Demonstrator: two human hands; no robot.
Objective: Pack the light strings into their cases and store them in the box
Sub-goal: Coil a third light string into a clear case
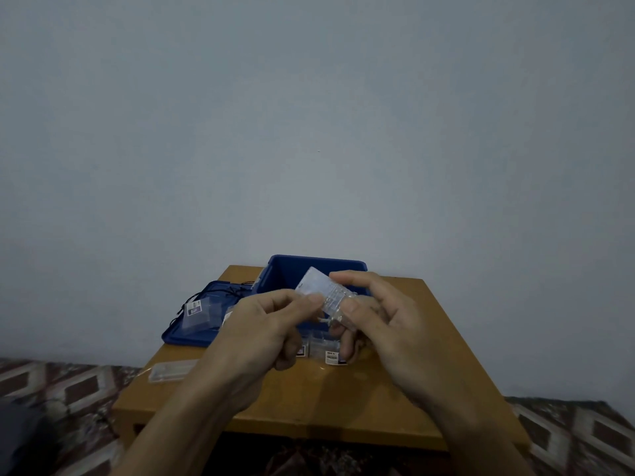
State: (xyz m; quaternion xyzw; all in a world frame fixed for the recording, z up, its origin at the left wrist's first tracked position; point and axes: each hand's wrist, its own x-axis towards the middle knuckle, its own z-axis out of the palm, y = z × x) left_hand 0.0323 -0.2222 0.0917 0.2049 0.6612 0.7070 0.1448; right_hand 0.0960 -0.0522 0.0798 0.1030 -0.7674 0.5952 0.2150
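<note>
Both hands hold one clear plastic case (323,293) above the small wooden table (309,400), in front of the open blue box (309,269). My left hand (264,324) pinches the case's left edge, and my right hand (374,314) grips its right side between thumb and fingers. A light string seems to sit inside the case, but I cannot tell for sure. Two more clear cases with labels (330,352) lie on the table under my hands. On the blue lid (192,324) at the left rest another case (199,314) and black wires (220,292).
A clear flat case (171,371) overhangs the table's left edge. The table stands against a pale wall, on a patterned floor covering (68,389) that runs along both sides. The blue box sits at the table's far edge.
</note>
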